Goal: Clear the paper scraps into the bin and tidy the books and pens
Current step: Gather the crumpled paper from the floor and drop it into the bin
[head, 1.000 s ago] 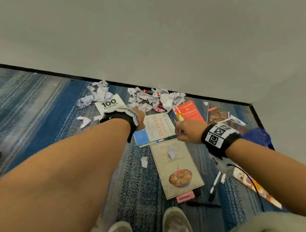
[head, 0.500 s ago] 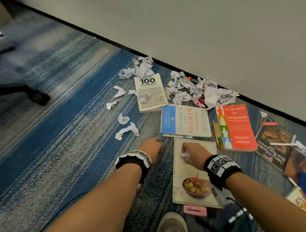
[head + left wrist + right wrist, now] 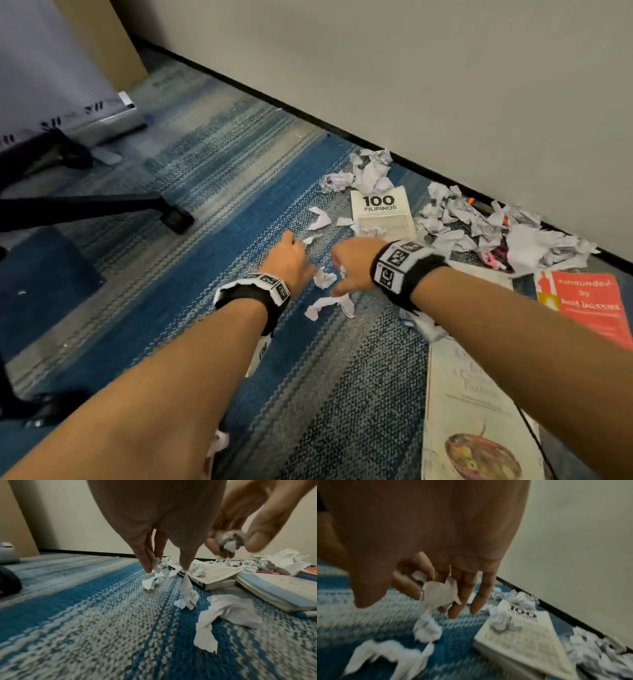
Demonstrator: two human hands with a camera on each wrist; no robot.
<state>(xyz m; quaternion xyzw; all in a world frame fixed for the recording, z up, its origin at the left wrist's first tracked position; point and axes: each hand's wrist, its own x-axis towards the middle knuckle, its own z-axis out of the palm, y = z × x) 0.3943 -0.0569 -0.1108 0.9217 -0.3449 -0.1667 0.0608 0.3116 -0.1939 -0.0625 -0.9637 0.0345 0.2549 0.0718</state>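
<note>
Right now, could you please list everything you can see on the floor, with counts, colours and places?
paper scraps: many, white, heaped along the wall, some loose on the carpet
"100 Filipinos" book: one, white, by the wall
red book: one, far right
cookbook: one, cream, lower right
blue-edged book: one, beside the white book
chair base: one, black, left
carpet: blue and grey stripes
left hand: pinching a scrap
right hand: gripping a crumpled scrap
</note>
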